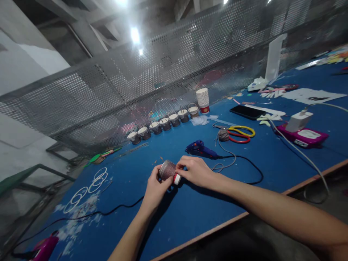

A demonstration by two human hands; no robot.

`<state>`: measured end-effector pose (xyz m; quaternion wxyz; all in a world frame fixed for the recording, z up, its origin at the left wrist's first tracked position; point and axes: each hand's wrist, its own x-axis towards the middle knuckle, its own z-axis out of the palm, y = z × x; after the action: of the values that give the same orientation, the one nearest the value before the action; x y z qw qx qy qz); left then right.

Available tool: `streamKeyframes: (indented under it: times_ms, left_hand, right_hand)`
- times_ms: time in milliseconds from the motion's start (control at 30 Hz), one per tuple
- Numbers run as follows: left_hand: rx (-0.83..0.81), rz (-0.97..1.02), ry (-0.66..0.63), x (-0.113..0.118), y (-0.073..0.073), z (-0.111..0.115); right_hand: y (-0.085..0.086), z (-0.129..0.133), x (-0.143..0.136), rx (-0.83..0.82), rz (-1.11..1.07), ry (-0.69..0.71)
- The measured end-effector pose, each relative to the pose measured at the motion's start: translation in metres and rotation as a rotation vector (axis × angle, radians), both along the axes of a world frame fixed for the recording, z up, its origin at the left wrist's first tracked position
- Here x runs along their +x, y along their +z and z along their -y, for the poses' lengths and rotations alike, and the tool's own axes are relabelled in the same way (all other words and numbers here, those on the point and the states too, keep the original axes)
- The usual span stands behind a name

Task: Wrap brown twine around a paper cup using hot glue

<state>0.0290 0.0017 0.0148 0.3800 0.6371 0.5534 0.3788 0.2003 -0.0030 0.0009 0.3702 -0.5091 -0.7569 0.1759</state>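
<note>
My left hand (157, 186) is wrapped round a small cup (168, 170) wound with grey cord, tilted on its side, with a red and white end toward me. My right hand (194, 169) pinches at the cup's right side, near the red part; what its fingertips hold is too small to tell. Behind my hands lies a blue glue gun (201, 149) with a black cable. A ball of grey cord (223, 135) rests beside yellow- and red-handled scissors (243, 134), its strand trailing toward my right hand.
Several wrapped cups (164, 124) line the mesh panel, beside stacked paper cups (202, 99). White rings (98, 180) lie left on the blue table (130, 159). At right are a phone (247, 112) and a magenta power strip (307, 137) with a charger. A black cable crosses the left side.
</note>
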Motion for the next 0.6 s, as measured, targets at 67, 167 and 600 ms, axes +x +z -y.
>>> streamKeyframes:
  times_ms: [67, 167, 600]
  left_hand:
    - [-0.002, -0.006, -0.011, -0.0007, 0.0012, 0.0006]
    - [-0.001, -0.005, -0.012, -0.0021, 0.0034, 0.0012]
    - [0.030, -0.045, -0.032, 0.0002, 0.0089, 0.0057]
  right_hand:
    - [0.0012, 0.0006, 0.0023, 0.030, 0.022, 0.022]
    - [0.0015, 0.0008, 0.0060, 0.103, 0.076, 0.048]
    - [-0.0013, 0.0004, 0.0073, 0.280, 0.127, 0.052]
